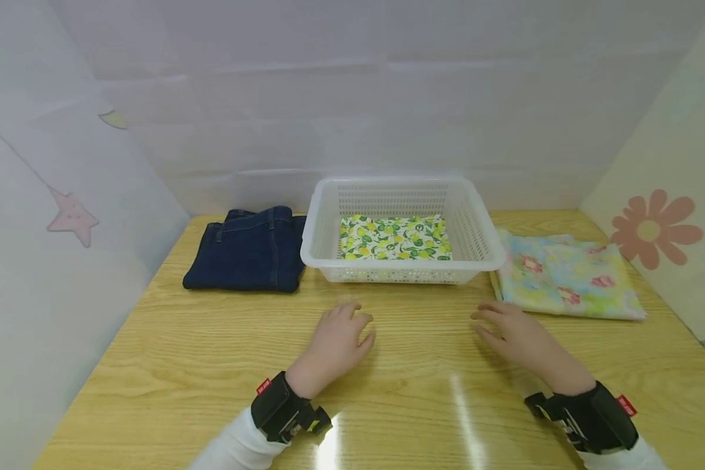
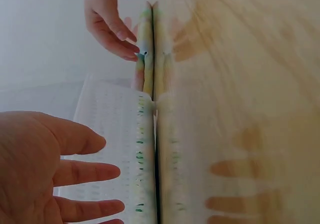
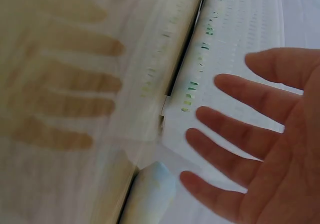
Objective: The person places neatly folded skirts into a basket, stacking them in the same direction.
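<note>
Over the table in front of the white plastic basket (image 1: 399,264) hover both hands, apart from each other. The left hand (image 1: 337,343) holds nothing; its fingers are loosely extended, also plain in the left wrist view (image 2: 30,169). Likewise with nothing in it, the right hand (image 1: 519,339) has its fingers spread (image 3: 280,144), near the folded pastel floral cloth (image 1: 570,274). Inside the basket lies a folded lemon-print cloth (image 1: 396,238). Folded dark blue jeans (image 1: 247,251) lie to the basket's left.
The wooden table (image 1: 211,365) has a glossy surface that reflects the hands. Behind it hangs a pale wall covering (image 1: 352,117), with a star print at left and a flower print (image 1: 652,228) at right. The basket stands at the table's back edge.
</note>
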Demonstrator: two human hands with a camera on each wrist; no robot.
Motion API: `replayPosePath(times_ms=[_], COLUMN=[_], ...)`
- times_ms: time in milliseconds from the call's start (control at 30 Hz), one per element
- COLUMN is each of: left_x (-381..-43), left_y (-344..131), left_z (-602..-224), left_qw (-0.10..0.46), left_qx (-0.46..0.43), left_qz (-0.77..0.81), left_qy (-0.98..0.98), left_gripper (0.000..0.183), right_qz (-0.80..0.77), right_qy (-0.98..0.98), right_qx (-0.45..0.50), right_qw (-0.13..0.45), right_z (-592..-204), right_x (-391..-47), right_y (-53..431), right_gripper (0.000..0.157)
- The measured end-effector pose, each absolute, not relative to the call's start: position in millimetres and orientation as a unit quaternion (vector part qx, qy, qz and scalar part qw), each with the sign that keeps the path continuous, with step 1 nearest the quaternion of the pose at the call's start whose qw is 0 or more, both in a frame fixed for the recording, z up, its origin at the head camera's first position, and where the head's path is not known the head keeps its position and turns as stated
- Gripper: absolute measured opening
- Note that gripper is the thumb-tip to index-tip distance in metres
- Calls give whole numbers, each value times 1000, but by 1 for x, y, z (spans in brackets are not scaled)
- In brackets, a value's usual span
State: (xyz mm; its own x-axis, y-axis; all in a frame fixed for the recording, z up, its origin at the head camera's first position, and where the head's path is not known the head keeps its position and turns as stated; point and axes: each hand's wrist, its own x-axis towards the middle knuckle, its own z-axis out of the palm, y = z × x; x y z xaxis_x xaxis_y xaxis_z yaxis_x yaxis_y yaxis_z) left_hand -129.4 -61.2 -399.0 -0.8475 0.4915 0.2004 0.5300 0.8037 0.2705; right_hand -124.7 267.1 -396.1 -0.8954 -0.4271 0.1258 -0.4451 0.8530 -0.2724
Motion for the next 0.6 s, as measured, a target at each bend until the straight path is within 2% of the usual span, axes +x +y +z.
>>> replayPosePath(times_ms=[167,333,600], left_x=[-126,-122,-120], left_y=[-60,-59,-58], left_z=[-402,-402,-404], left_qw=[45,-2,-54], left_qx=[-274,-269,-265], left_qz=[-134,-101,-77], left_qy=[-951,-958,-960], left_gripper=[24,29,41], right_qz=[163,162,140], right_qy=[-966,-963,-966], right_qx=[195,213,211], right_qw=[-48,-40,-57], right_z=[-398,-406,-417], right_x=[-120,-121,-123], right_y=[273,280,285], right_gripper=[29,29,45])
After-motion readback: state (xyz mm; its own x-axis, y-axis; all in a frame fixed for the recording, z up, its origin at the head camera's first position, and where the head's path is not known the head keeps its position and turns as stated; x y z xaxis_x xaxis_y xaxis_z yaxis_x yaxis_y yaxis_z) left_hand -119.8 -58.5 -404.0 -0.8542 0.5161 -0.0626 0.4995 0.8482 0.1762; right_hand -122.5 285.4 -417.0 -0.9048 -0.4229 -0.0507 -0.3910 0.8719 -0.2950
